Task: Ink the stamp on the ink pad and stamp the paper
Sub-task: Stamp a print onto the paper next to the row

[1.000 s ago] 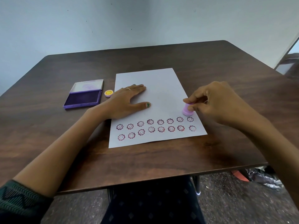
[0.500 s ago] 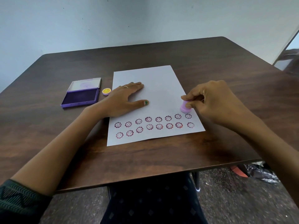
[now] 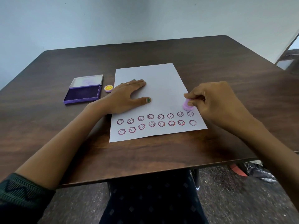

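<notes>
A white sheet of paper (image 3: 161, 81) lies on the dark wooden table (image 3: 161, 156). Two rows of several flower-shaped smiley prints run along its near edge. My right hand (image 3: 215, 101) pinches a small pink stamp (image 3: 187, 106) whose base rests on the paper near its right edge, just above the upper row's last print. My left hand (image 3: 127, 97) lies flat, fingers spread, on the left part of the sheet. An open purple ink pad (image 3: 82, 94) sits to the left of the paper with its lid tipped back.
A small yellow smiley cap (image 3: 108, 88) lies between the ink pad and the paper. My lap shows beneath the table's near edge. On the floor at the right are an orange object (image 3: 238, 171) and crumpled plastic. A wall stands behind the table.
Both hands, the stamp and the paper keep the same places relative to each other. Only the camera view has shifted slightly.
</notes>
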Available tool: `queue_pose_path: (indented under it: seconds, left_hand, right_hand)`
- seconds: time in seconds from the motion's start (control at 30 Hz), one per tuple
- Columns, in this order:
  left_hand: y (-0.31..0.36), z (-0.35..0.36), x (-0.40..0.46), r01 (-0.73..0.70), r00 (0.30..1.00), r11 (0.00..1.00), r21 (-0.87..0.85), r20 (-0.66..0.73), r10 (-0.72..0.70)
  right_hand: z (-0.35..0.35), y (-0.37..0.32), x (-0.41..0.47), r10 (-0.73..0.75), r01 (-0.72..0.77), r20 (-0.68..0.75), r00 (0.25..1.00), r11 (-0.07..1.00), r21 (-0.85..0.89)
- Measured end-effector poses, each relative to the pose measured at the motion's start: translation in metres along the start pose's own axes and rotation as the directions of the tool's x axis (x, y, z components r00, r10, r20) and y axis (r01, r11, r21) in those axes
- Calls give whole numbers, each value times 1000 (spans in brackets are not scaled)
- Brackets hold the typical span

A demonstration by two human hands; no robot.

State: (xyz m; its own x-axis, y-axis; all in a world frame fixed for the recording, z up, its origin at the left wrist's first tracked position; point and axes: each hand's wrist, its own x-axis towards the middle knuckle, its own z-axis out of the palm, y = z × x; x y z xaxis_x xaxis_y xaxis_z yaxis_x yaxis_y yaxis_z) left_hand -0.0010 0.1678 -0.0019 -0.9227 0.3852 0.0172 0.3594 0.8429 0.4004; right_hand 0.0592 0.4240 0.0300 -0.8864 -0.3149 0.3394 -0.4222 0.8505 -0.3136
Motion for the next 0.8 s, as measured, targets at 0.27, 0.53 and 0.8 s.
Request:
queue_pose_path:
  seconds: [0.27,0.53,0.8]
  left_hand:
    - [-3,1,1,0,1000,1000,3,3,0]
    - [-2,1,0,1,1000,1000,7,13,-1]
    - [-1,1,0,-5,1000,1000,13,2,5]
  right_hand:
    - [3,-1,-4,-22,21,-27,999,999,-46]
    - [4,-1,-6,-43,41,-47,998,998,-42]
    - [3,0,-6,-29,31,-80,996,999,32]
